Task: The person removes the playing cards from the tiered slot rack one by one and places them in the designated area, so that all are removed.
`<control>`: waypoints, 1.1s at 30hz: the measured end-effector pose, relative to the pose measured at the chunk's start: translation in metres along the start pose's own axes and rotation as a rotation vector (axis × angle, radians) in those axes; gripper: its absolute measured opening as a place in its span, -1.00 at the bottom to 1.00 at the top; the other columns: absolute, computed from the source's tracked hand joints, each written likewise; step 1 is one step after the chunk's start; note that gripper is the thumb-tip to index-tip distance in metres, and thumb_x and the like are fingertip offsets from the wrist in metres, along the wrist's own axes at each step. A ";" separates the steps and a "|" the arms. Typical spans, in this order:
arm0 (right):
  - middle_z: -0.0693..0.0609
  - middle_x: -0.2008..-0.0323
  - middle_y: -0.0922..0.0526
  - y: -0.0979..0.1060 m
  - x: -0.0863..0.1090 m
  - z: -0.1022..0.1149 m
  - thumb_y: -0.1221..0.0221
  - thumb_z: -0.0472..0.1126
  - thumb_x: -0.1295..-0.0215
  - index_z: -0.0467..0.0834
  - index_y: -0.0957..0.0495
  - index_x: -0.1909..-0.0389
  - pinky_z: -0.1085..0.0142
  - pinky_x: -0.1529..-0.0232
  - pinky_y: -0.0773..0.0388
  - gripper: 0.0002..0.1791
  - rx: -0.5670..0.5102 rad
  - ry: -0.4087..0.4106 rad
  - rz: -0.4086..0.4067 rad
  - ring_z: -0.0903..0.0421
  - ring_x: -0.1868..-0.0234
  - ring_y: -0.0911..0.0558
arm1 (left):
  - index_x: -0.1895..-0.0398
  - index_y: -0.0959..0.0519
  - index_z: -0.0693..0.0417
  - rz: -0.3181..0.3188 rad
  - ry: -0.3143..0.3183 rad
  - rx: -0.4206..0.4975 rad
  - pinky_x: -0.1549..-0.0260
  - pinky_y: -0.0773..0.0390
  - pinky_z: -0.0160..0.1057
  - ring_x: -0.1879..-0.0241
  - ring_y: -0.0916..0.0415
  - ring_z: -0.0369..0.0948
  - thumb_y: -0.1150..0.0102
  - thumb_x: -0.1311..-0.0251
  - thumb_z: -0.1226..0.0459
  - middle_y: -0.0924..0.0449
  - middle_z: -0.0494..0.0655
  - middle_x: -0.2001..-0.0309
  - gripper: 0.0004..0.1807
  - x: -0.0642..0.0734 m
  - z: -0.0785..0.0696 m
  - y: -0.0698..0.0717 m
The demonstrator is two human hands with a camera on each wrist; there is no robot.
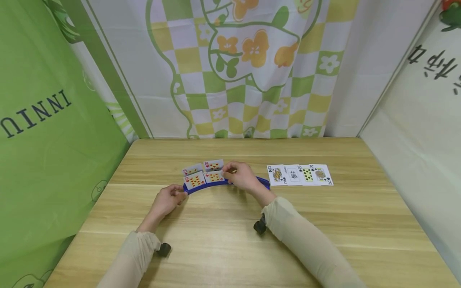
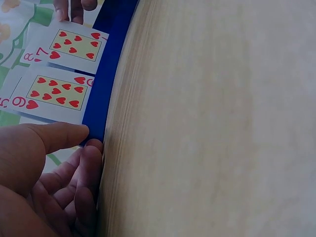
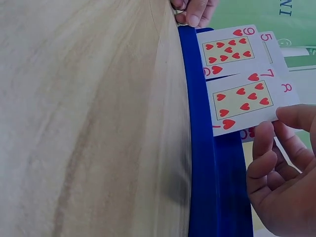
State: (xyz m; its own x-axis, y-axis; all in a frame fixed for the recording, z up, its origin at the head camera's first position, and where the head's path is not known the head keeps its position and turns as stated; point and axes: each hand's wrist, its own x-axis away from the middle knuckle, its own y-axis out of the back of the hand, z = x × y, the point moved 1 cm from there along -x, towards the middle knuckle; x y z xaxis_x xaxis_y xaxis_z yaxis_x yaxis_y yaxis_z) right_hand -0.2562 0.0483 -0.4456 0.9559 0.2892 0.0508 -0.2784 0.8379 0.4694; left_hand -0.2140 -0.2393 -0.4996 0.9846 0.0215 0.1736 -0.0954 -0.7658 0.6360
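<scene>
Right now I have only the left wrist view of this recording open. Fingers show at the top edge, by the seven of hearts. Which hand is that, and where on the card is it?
Observer: In the head view it is the person's right hand, at the right edge of the seven of hearts.
Operator: Does the blue card rack reach past that hand?
Observer: Yes, the head view shows its right end beyond the hand.
Operator: Is there anything past that end?
Observer: Four playing cards lie face up in a row on the table, to the right of the rack.
</scene>
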 end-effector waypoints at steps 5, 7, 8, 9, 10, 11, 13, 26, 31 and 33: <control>-0.01 0.13 -0.69 0.002 0.000 0.002 -0.20 -0.13 -0.41 -0.05 -0.64 0.15 0.30 0.42 -0.55 -0.88 0.026 0.028 -0.015 -0.02 0.32 -0.69 | -0.13 -0.55 0.19 0.001 0.003 0.006 0.48 -0.42 -0.29 0.43 -0.56 -0.23 -0.24 -0.31 0.12 -0.71 0.00 0.31 -0.57 0.000 0.000 0.000; -0.01 0.13 -0.69 0.005 0.000 0.003 -0.20 -0.14 -0.40 -0.05 -0.64 0.15 0.30 0.41 -0.56 -0.89 0.038 0.045 -0.028 0.07 0.36 -0.67 | -0.14 -0.54 0.19 0.002 0.003 0.004 0.48 -0.42 -0.29 0.43 -0.56 -0.24 -0.23 -0.31 0.12 -0.71 0.00 0.30 -0.56 0.000 0.000 0.000; -0.01 0.13 -0.69 0.006 0.000 0.004 -0.20 -0.14 -0.40 -0.06 -0.64 0.15 0.31 0.40 -0.57 -0.88 0.043 0.053 -0.034 0.11 0.38 -0.66 | -0.14 -0.54 0.20 0.002 0.002 0.002 0.48 -0.42 -0.29 0.43 -0.56 -0.25 -0.24 -0.31 0.12 -0.71 0.00 0.30 -0.56 0.000 0.000 0.000; -0.01 0.14 -0.69 0.007 0.000 0.005 -0.21 -0.14 -0.39 -0.06 -0.64 0.15 0.32 0.39 -0.57 -0.88 0.050 0.061 -0.038 0.14 0.39 -0.65 | -0.13 -0.54 0.19 0.000 0.006 0.005 0.48 -0.42 -0.29 0.43 -0.56 -0.24 -0.24 -0.31 0.12 -0.71 0.00 0.30 -0.56 0.000 -0.001 0.000; -0.01 0.15 -0.69 0.008 0.000 0.005 -0.21 -0.14 -0.39 -0.06 -0.64 0.15 0.32 0.39 -0.57 -0.88 0.057 0.068 -0.044 0.16 0.39 -0.64 | -0.13 -0.55 0.20 -0.001 0.006 0.006 0.48 -0.41 -0.29 0.44 -0.56 -0.24 -0.24 -0.30 0.12 -0.71 0.00 0.30 -0.56 0.000 -0.001 0.000; -0.01 0.17 -0.70 0.009 0.000 0.006 -0.22 -0.14 -0.38 -0.07 -0.64 0.14 0.32 0.39 -0.58 -0.88 0.061 0.076 -0.048 0.16 0.40 -0.64 | -0.13 -0.55 0.20 -0.002 0.008 0.008 0.48 -0.41 -0.29 0.44 -0.56 -0.24 -0.24 -0.30 0.13 -0.71 0.00 0.30 -0.57 0.000 -0.001 0.000; -0.02 0.20 -0.70 0.011 0.000 0.007 -0.23 -0.14 -0.37 -0.08 -0.64 0.14 0.33 0.39 -0.57 -0.87 0.065 0.087 -0.047 0.16 0.41 -0.64 | -0.13 -0.55 0.20 -0.003 0.006 0.008 0.48 -0.41 -0.29 0.44 -0.56 -0.24 -0.24 -0.30 0.13 -0.71 0.00 0.31 -0.57 0.000 -0.001 0.000; -0.04 0.28 -0.69 0.014 0.005 0.006 -0.23 -0.17 -0.34 -0.13 -0.64 0.09 0.33 0.39 -0.58 -0.81 0.019 0.066 -0.012 0.15 0.43 -0.62 | -0.13 -0.55 0.18 -0.011 0.002 0.002 0.49 -0.40 -0.30 0.45 -0.55 -0.25 -0.24 -0.30 0.12 -0.71 -0.02 0.33 -0.57 0.000 0.000 -0.001; -0.03 0.28 -0.68 0.018 0.007 0.002 -0.23 -0.15 -0.35 -0.11 -0.63 0.09 0.28 0.36 -0.59 -0.82 0.010 0.039 -0.014 0.11 0.41 -0.63 | -0.13 -0.56 0.17 -0.011 0.002 -0.001 0.47 -0.39 -0.30 0.45 -0.55 -0.25 -0.24 -0.31 0.12 -0.71 -0.03 0.33 -0.58 0.000 0.000 -0.001; -0.03 0.28 -0.69 0.020 0.008 0.000 -0.23 -0.15 -0.35 -0.10 -0.63 0.09 0.23 0.32 -0.62 -0.82 0.009 0.029 -0.017 0.08 0.39 -0.65 | -0.12 -0.56 0.17 -0.014 0.002 -0.003 0.47 -0.39 -0.30 0.45 -0.55 -0.25 -0.24 -0.31 0.12 -0.70 -0.03 0.34 -0.58 0.000 0.000 -0.001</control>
State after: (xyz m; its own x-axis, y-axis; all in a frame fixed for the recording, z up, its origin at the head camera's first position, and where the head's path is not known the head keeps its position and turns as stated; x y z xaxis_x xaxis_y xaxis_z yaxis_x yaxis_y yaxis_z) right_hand -0.2543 0.0674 -0.4359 0.9574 0.2882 0.0171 -0.2610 0.8388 0.4778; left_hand -0.2141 -0.2386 -0.5002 0.9855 0.0331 0.1664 -0.0825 -0.7633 0.6408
